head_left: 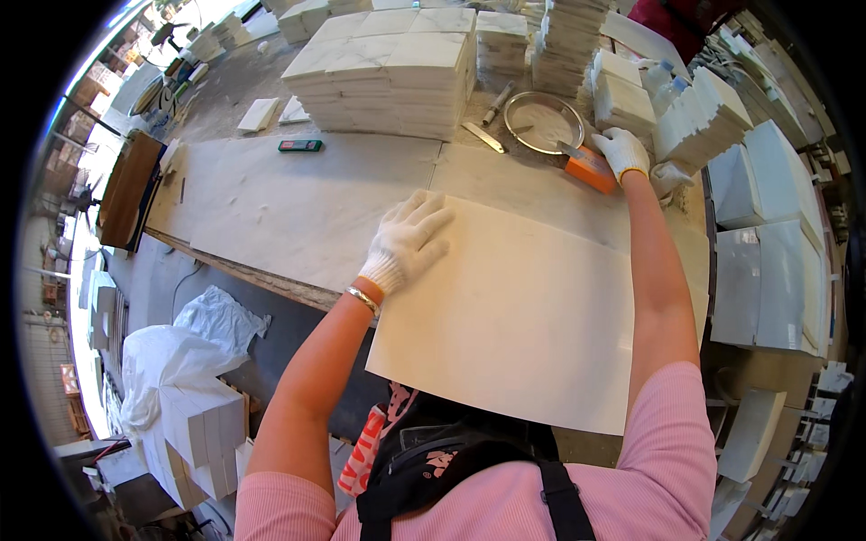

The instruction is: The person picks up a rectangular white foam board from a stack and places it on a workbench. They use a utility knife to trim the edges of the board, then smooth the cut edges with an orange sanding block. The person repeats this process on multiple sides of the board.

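A large white sheet (514, 311) lies over the table's near edge and hangs toward my body. My left hand (410, 236), in a white knit glove, rests flat on its upper left corner with the fingers spread. My right hand (622, 151), gloved too, reaches to the far right, right beside an orange block (591, 169). Its fingers look bent, but their tips and any grip are hard to make out. Left of the block is a round metal dish (544, 122) with a pale layer inside. A flat dark blade (570, 150) overlaps the dish's rim.
Stacked marble-look tiles (383, 68) stand at the back, with more tile stacks (704, 117) at right. A green-and-black bar (300, 145), a pale knife-like tool (483, 137) and a marker-like stick (497, 103) lie on the table. Plastic-draped white blocks (194, 415) stand lower left.
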{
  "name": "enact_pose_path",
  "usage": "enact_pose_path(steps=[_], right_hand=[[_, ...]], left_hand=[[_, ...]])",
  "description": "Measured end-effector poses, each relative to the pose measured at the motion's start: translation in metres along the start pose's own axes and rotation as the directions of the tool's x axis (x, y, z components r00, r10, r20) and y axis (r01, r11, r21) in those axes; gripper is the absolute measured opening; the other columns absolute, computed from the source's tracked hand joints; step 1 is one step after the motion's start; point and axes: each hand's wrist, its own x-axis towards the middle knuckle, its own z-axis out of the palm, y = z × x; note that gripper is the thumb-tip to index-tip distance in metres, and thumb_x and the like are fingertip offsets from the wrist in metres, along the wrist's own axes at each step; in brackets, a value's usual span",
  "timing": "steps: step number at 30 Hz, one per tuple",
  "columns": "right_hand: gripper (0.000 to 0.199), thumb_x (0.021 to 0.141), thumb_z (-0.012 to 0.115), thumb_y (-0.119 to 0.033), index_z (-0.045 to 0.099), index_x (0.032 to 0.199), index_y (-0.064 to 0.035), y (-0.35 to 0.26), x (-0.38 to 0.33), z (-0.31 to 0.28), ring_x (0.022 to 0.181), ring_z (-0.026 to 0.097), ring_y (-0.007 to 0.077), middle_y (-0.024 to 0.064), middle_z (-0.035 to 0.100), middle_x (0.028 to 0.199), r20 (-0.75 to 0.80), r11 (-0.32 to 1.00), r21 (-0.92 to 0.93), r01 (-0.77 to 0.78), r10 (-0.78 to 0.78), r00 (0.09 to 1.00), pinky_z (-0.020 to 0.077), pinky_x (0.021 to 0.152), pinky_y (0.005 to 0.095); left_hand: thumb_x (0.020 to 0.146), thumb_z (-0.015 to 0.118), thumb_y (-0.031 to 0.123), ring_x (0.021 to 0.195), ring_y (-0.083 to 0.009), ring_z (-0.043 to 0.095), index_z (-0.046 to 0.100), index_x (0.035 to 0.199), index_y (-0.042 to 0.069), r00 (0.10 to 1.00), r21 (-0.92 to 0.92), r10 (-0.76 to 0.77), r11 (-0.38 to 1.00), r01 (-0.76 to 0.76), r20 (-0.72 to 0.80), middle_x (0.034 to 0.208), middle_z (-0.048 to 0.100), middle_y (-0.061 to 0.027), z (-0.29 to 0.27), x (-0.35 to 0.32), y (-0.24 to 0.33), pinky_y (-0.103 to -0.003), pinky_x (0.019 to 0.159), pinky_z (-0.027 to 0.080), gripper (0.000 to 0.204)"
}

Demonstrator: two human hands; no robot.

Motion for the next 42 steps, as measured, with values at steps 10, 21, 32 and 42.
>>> enact_pose_path(steps=[10, 21, 32, 42], right_hand=[[0.049, 0.079, 0.069, -0.044, 0.073, 0.111, -0.0071, 0.003, 0.028, 0.011, 0.099, 0.070, 0.0344, 0.0194, 0.072, 0.108, 0.185, 0.997, 0.063, 0.049, -0.060, 0.981, 0.0527, 0.086, 0.0442], [0.049, 0.082, 0.075, -0.036, 0.069, 0.116, -0.0007, 0.015, -0.007, -0.004, 0.096, 0.067, 0.0178, 0.0109, 0.073, 0.108, -0.125, 0.847, 0.520, 0.112, -0.054, 0.991, 0.0504, 0.085, 0.0317], [0.038, 0.088, 0.076, -0.010, 0.066, 0.123, -0.0001, 0.004, -0.191, -0.035, 0.100, 0.064, 0.0104, 0.0026, 0.070, 0.108, 0.051, 0.586, 0.802, 0.114, -0.258, 0.965, 0.0503, 0.089, 0.0243], [0.037, 0.087, 0.076, -0.016, 0.069, 0.119, 0.0021, -0.005, -0.220, -0.013, 0.101, 0.064, 0.0117, 0.0057, 0.070, 0.114, 0.166, 0.683, 0.727, 0.076, -0.282, 0.945, 0.0499, 0.090, 0.0258]], left_hand=[[0.088, 0.066, 0.035, 0.140, -0.0361, 0.042, 0.061, 0.133, 0.016, 0.999, -0.029, 0.019, 0.999, -0.020, -0.033, 0.149, 0.050, -0.0108, 0.000, -0.001, -0.002, -0.048, 0.114, 0.034, 0.049], [0.089, 0.064, 0.035, 0.140, -0.0318, 0.041, 0.060, 0.132, 0.017, 0.999, -0.008, 0.024, 1.000, -0.024, -0.032, 0.148, 0.050, -0.0067, 0.005, 0.001, -0.003, -0.047, 0.113, 0.034, 0.047], [0.091, 0.064, 0.036, 0.139, -0.0303, 0.042, 0.061, 0.133, 0.018, 0.995, 0.026, 0.040, 0.999, -0.037, -0.094, 0.147, 0.052, -0.0058, 0.010, -0.007, -0.011, -0.045, 0.113, 0.036, 0.046], [0.094, 0.060, 0.036, 0.143, -0.0307, 0.038, 0.059, 0.136, 0.018, 0.998, -0.004, 0.020, 1.000, -0.021, -0.057, 0.151, 0.048, -0.0066, 0.008, -0.005, -0.007, -0.045, 0.116, 0.032, 0.046]])
